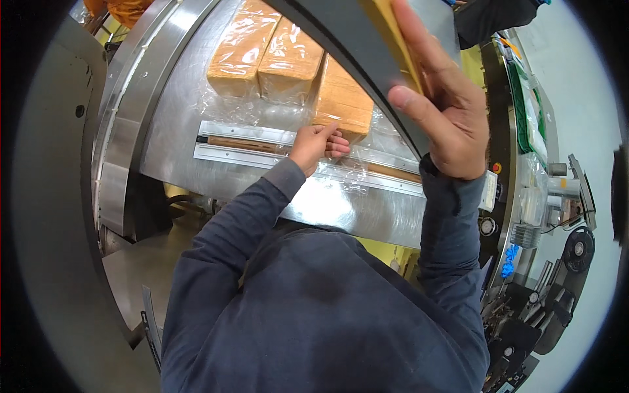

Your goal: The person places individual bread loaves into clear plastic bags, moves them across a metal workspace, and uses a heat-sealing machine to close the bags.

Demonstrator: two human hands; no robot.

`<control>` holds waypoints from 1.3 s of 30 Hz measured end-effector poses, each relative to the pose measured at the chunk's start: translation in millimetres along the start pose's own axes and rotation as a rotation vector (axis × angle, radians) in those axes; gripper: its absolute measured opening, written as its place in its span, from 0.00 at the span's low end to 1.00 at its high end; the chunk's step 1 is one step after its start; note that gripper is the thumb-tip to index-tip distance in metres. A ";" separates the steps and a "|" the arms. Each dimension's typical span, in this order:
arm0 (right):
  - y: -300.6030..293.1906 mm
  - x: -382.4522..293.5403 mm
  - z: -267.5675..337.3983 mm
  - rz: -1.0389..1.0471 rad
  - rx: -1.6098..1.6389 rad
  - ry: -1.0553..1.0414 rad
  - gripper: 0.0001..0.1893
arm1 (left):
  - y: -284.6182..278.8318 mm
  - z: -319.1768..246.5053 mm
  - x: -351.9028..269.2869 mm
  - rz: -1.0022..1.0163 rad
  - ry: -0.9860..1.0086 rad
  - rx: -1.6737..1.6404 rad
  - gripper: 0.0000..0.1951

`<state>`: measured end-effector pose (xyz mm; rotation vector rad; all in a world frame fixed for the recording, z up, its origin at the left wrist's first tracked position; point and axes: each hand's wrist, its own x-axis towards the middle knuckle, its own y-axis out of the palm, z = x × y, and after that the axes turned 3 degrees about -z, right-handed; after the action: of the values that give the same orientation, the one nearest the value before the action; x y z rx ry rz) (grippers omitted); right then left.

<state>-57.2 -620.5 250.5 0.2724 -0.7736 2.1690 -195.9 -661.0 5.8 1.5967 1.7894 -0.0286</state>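
Observation:
Three loaves of bread, or similar golden-brown blocks, lie on a steel table (236,184). Clear film wraps the left loaf (241,49) and the middle loaf (290,61). The right loaf (344,96) is also in film, whose loose end lies across a heat-sealing strip (236,142). My left hand (319,145) is at the near end of the right loaf, fingers curled by the film; whether it grips the film is unclear. My right hand (442,98), raised close to the camera, grips a dark grey bar with a yellow edge (363,49) that slants over the table.
A curved steel rail (142,113) runs along the left. At right stand a machine with a red button (497,168), a green-edged tray (521,108) and dark rollers (579,249). A dark sleeve (496,19) shows at the top right.

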 end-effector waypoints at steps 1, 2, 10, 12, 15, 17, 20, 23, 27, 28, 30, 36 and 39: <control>0.8 1.5 -0.6 0.009 -0.032 -0.031 0.29 | 4.5 4.4 5.5 -0.015 0.015 -0.031 0.16; 4.0 3.1 -2.9 0.028 -0.048 -0.072 0.29 | 7.1 9.7 11.1 -0.034 0.031 -0.065 0.17; 112.7 -0.5 -55.7 0.140 -0.199 -0.236 0.31 | -21.3 137.7 19.1 -0.015 0.650 0.485 0.19; 156.4 -16.5 -89.0 0.176 -0.251 -0.169 0.31 | -29.3 150.9 -7.2 0.038 0.605 0.690 0.21; 213.5 -54.5 -169.2 0.263 -0.427 -0.090 0.28 | -31.7 115.4 -55.3 0.057 0.037 0.510 0.21; 231.2 -55.4 -181.5 0.285 -0.492 -0.097 0.28 | -55.8 123.1 -65.1 0.063 -0.081 0.460 0.20; 232.0 -58.2 -184.1 0.193 -0.483 -0.147 0.28 | -93.7 151.5 -62.4 0.042 0.024 0.320 0.16; 236.0 -55.1 -179.4 0.230 -0.459 -0.112 0.27 | -112.9 157.6 -52.4 -0.257 0.086 -0.143 0.14; 231.3 -51.7 -174.7 0.249 -0.454 -0.074 0.27 | -91.5 114.6 -61.6 -0.323 0.048 -0.215 0.14; 228.6 -52.0 -176.0 0.244 -0.452 -0.070 0.27 | -84.7 111.4 -61.9 -0.346 0.025 -0.227 0.14; 221.8 -48.2 -174.3 0.217 -0.432 -0.108 0.26 | -66.4 100.0 -62.5 -0.417 -0.003 -0.142 0.14; 111.9 0.1 -76.8 0.027 -0.206 -0.274 0.28 | -57.6 88.9 -65.4 -0.238 0.031 -0.185 0.11; 53.6 6.3 -41.2 -0.086 -0.047 -0.303 0.31 | -54.1 81.4 -57.9 -0.281 -0.021 -0.134 0.12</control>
<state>-99.2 -617.8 197.3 0.6087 -0.9602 2.0507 -205.0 -760.8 -47.6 1.2392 1.9439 -0.0555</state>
